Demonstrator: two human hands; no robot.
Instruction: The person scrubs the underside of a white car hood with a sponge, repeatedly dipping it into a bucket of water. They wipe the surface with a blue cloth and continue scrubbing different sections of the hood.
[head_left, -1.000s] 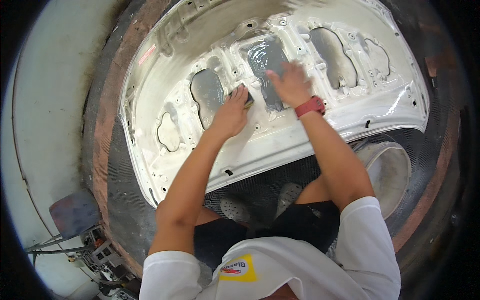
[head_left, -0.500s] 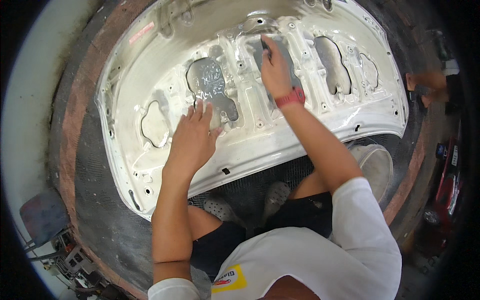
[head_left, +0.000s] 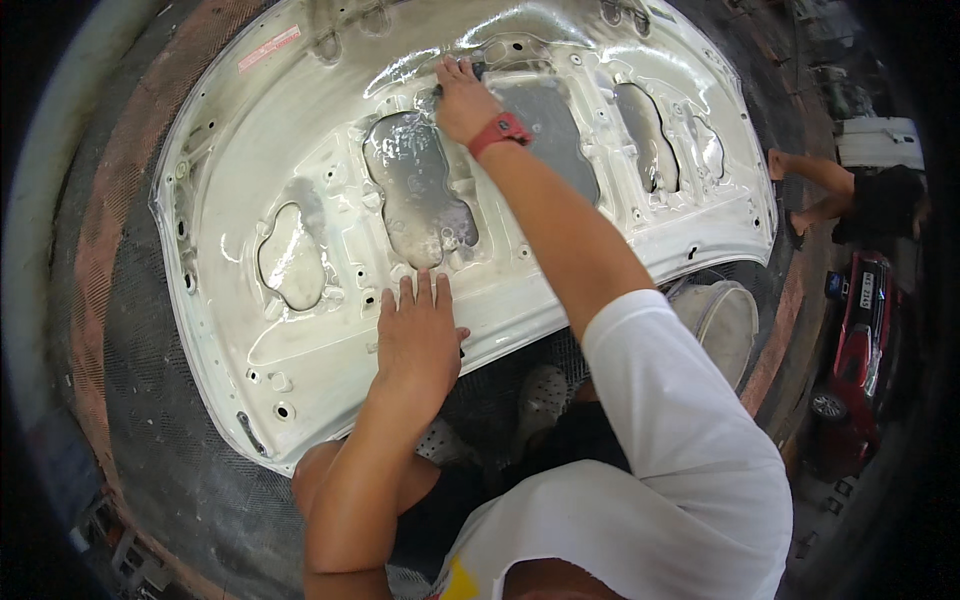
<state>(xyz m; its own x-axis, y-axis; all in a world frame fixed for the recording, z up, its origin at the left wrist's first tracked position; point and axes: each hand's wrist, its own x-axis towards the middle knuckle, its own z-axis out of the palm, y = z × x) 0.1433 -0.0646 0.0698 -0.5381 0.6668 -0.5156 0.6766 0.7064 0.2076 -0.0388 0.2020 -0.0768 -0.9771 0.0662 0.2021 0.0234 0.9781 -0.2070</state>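
A large white car hood panel (head_left: 335, 368) lies in front of me with its ribbed, cut-out inner side up. Its surface is wet and shiny. My right hand (head_left: 464, 106), with a red watch at the wrist, presses on the far middle part, between two openings. Its fingers are closed over a small dark pad (head_left: 478, 71) that peeks out at both sides of the hand; its exact kind is hidden. On the panel's near border my left hand (head_left: 414, 335) lies flat with fingers stretched, just below the left-middle opening.
A pale round bucket (head_left: 735, 325) stands right of my legs, by the panel's near edge. My feet in grey clogs (head_left: 543, 392) are close to that edge. Dark matting (head_left: 140, 330) surrounds the panel. At the far right are another person (head_left: 875, 205) and a red car (head_left: 862, 345).
My right hand has moved left across the panel with the dark pad. My left hand has come back toward the near edge. The view has shifted a little.
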